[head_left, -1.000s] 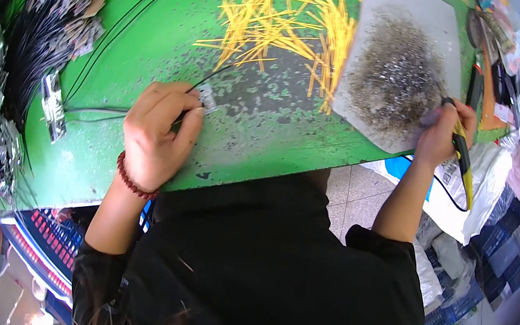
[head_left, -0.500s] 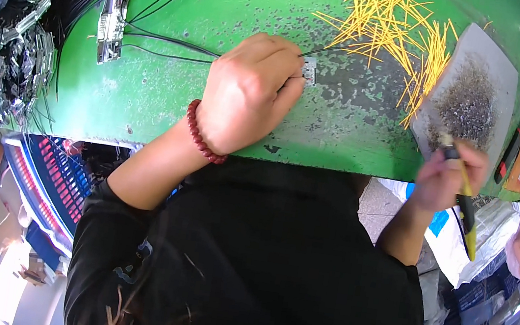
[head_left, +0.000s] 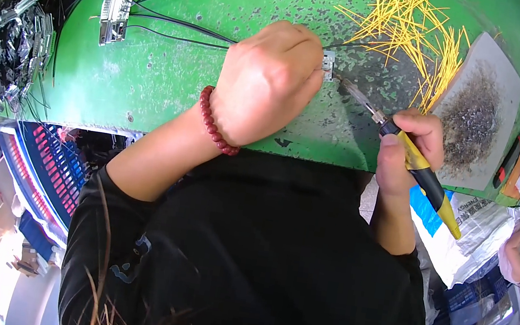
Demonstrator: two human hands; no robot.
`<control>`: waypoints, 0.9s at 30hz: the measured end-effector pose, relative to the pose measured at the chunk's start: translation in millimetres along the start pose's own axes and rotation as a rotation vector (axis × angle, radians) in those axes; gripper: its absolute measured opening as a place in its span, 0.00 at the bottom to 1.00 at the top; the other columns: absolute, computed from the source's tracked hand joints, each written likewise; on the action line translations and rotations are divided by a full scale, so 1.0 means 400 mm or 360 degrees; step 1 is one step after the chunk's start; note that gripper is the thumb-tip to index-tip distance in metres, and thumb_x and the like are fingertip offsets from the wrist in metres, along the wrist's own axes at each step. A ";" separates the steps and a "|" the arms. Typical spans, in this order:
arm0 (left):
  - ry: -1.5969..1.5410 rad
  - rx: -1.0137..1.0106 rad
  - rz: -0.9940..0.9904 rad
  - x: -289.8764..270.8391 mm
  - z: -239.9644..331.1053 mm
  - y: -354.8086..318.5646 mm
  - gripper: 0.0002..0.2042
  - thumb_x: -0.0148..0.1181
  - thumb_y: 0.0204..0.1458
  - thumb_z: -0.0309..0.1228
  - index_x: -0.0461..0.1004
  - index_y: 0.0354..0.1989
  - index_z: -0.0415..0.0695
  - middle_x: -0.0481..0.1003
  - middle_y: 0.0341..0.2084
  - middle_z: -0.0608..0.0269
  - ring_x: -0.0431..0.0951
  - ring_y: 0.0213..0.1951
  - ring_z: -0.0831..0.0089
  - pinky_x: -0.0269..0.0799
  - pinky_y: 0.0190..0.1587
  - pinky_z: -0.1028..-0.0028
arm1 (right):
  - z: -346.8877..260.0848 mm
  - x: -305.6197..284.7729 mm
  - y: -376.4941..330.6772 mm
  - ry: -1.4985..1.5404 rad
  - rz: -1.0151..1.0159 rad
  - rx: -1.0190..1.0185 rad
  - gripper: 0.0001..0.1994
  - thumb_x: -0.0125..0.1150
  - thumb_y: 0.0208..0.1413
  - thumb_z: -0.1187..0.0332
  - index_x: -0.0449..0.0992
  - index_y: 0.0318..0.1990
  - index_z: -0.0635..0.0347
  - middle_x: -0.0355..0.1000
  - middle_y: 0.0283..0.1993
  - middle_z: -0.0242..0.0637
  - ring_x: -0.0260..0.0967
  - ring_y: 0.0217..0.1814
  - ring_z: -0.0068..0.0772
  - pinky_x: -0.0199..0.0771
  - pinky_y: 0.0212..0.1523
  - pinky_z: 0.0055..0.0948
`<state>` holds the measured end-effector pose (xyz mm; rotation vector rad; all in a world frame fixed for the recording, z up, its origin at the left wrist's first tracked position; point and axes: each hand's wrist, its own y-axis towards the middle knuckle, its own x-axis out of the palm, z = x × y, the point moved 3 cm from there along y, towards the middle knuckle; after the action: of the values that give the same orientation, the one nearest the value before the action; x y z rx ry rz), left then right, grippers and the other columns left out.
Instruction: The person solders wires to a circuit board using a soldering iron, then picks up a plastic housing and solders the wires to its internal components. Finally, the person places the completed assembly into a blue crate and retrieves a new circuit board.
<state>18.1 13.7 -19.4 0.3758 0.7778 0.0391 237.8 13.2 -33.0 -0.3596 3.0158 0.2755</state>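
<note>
In the head view, my left hand (head_left: 271, 81) blocks sight of the black wires (head_left: 186, 25) running under it from a shiny, elongated module (head_left: 118, 6). Its fingers are curled, tips hidden beside the small pale circuit board (head_left: 329, 64), so I can't tell what they pinch. My right hand (head_left: 408, 147) grips a soldering iron (head_left: 424, 179), its metal tip near that board; contact is unclear. Slim yellow strips (head_left: 443, 62) lie tangled beyond, next to a flat grey slab (head_left: 485, 51) bearing coarse, dark grit (head_left: 477, 110). Glossy silvery parts (head_left: 8, 60) heap at far left. The green tabletop (head_left: 165, 82) is patchy, the iron's handle yellow and black, my bracelet (head_left: 214, 127) round red beads.
</note>
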 end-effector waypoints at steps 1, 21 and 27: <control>0.0000 0.0007 0.0003 0.001 -0.001 0.000 0.05 0.64 0.41 0.19 0.72 0.24 0.39 0.78 0.30 0.59 0.78 0.33 0.62 0.75 0.34 0.68 | 0.000 0.001 0.002 -0.0008 -0.0012 0.0004 0.13 0.67 0.48 0.69 0.71 0.38 0.63 0.67 0.32 0.32 0.59 0.29 0.17 0.58 0.29 0.19; 0.0008 -0.0022 -0.0097 -0.001 -0.003 0.012 0.02 0.59 0.42 0.22 0.72 0.23 0.39 0.74 0.28 0.55 0.76 0.32 0.55 0.76 0.32 0.62 | 0.006 -0.001 0.004 0.0009 0.0065 -0.0048 0.13 0.66 0.48 0.69 0.70 0.38 0.64 0.66 0.31 0.31 0.58 0.29 0.16 0.57 0.30 0.18; 0.0072 -0.0072 -0.0190 -0.006 0.002 0.020 0.03 0.61 0.42 0.19 0.73 0.24 0.38 0.76 0.27 0.56 0.76 0.31 0.57 0.74 0.33 0.67 | -0.001 0.008 0.015 -0.0008 0.0009 -0.0033 0.12 0.66 0.48 0.71 0.70 0.38 0.64 0.66 0.31 0.30 0.57 0.28 0.15 0.56 0.29 0.17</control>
<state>17.8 20.3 -14.3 0.2862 0.8413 -0.0468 233.1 18.0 -31.9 -0.3520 3.0113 0.3079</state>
